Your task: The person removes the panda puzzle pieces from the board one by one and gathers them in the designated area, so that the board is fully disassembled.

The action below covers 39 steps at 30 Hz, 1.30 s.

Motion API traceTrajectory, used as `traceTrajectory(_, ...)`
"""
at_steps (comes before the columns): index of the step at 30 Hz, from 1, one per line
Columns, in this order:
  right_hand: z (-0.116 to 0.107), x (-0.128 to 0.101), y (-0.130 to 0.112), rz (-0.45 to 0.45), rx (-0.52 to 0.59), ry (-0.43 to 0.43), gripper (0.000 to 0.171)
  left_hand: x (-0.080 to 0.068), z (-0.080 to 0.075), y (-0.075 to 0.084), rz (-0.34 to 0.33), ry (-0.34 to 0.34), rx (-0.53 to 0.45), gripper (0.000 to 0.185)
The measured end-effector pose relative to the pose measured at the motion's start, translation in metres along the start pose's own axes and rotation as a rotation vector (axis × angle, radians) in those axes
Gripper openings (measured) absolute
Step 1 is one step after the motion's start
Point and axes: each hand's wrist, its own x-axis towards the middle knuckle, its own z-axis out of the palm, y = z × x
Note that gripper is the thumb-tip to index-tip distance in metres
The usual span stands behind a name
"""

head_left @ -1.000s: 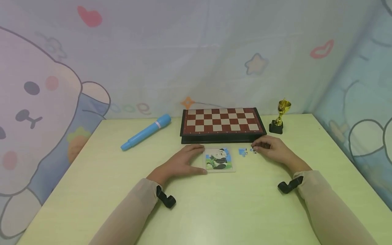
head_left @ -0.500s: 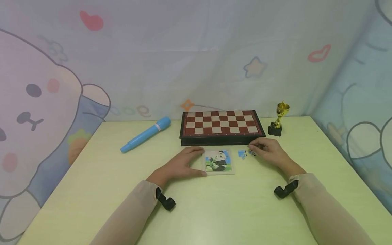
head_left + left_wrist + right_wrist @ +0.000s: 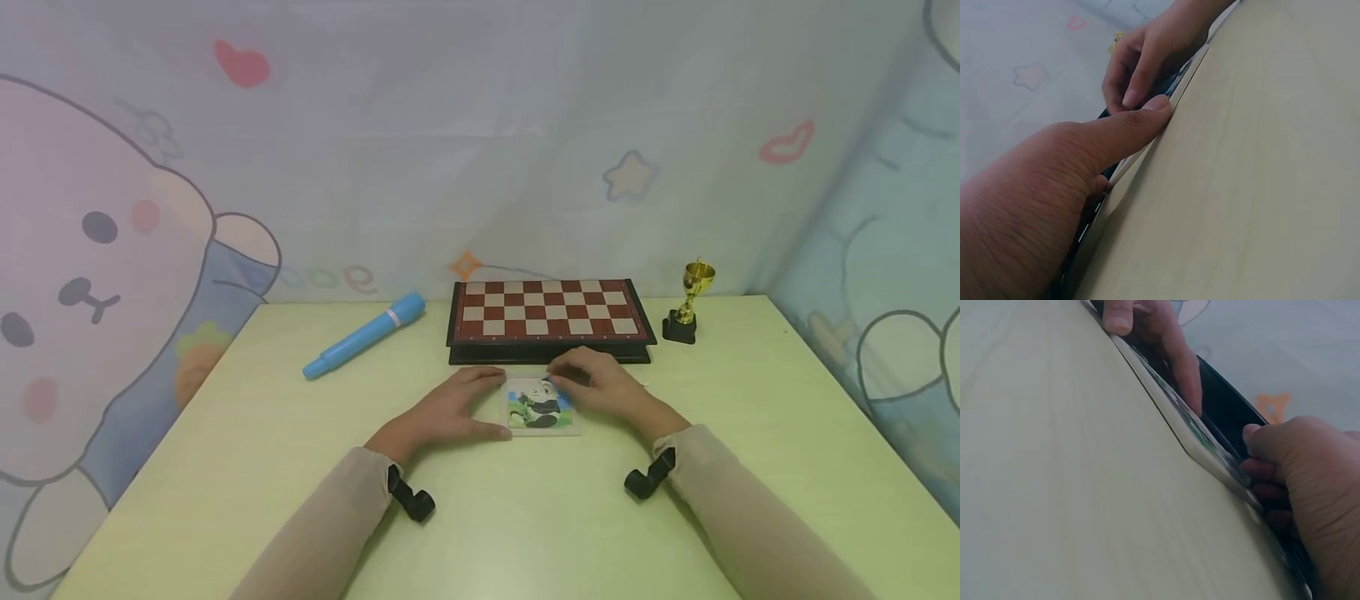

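A panda jigsaw [image 3: 542, 408] lies in a shallow pale tray [image 3: 542, 432] on the table, in front of the chessboard box. At the tray's left side my left hand [image 3: 448, 410] holds it, thumb at the near corner and fingers at the far one. Over its upper right part is my right hand [image 3: 603, 389], thumb and forefinger pinched on a small puzzle piece [image 3: 550, 379], mostly covered by the fingertips. The left wrist view shows my left thumb [image 3: 1157, 105] on the tray's near edge. My right hand's curled fingers [image 3: 1260, 469] appear beside the tray in its wrist view.
Directly behind the tray sits a folded chessboard box [image 3: 551, 352]. A blue marker-shaped tube [image 3: 365, 337] lies at the back left. The small gold trophy [image 3: 686, 302] stands at the back right. A printed cloth [image 3: 375, 183] hangs behind the table.
My right hand has moved left from the loose pieces to the jigsaw's upper right part. My left hand stays at the tray. The camera view has tilted slightly.
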Motion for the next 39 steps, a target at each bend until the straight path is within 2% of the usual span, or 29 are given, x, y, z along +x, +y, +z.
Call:
traceTrajectory(4,0.008,0.007,-0.004,0.052,-0.052,-0.071,0.032,0.000,0.000,0.001,0.002,-0.005,-0.002,0.095)
traceTrajectory(8,0.007,0.006,-0.007,0.056,-0.062,-0.082,0.037,0.001,0.000,0.001,0.003,-0.003,0.002,0.095)
traceTrajectory(12,0.007,0.006,-0.009,0.037,-0.049,-0.083,0.036,0.000,-0.001,0.000,0.000,0.001,0.007,0.095)
traceTrajectory(22,0.008,0.005,-0.006,0.063,-0.071,-0.076,0.035,-0.001,-0.002,0.002,-0.011,-0.011,-0.004,0.094)
traceTrajectory(39,0.006,0.003,-0.013,0.044,-0.070,0.019,0.017,0.001,0.001,-0.001,-0.001,0.000,0.009,0.096)
